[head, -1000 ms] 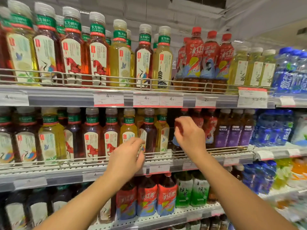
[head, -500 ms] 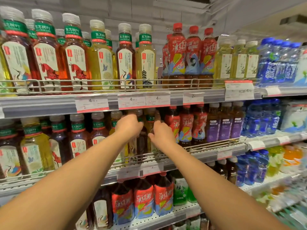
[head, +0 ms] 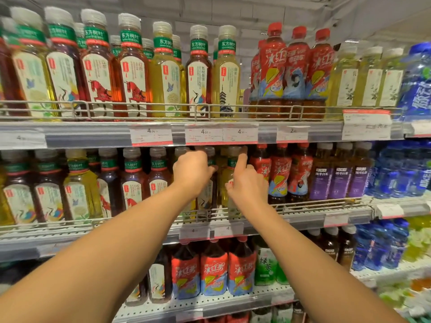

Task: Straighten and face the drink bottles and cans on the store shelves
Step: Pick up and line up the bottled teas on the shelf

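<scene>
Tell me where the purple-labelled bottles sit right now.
In the head view, the purple-labelled bottles stand on the middle shelf, right of centre, between the red-labelled bottles and the blue water bottles.

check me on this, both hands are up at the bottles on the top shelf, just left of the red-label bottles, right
Not quite. The head view shows the left hand and right hand at the bottles on the middle shelf, below the price tags, not on the top shelf. The rest holds: they are just left of the red-label bottles.
</scene>
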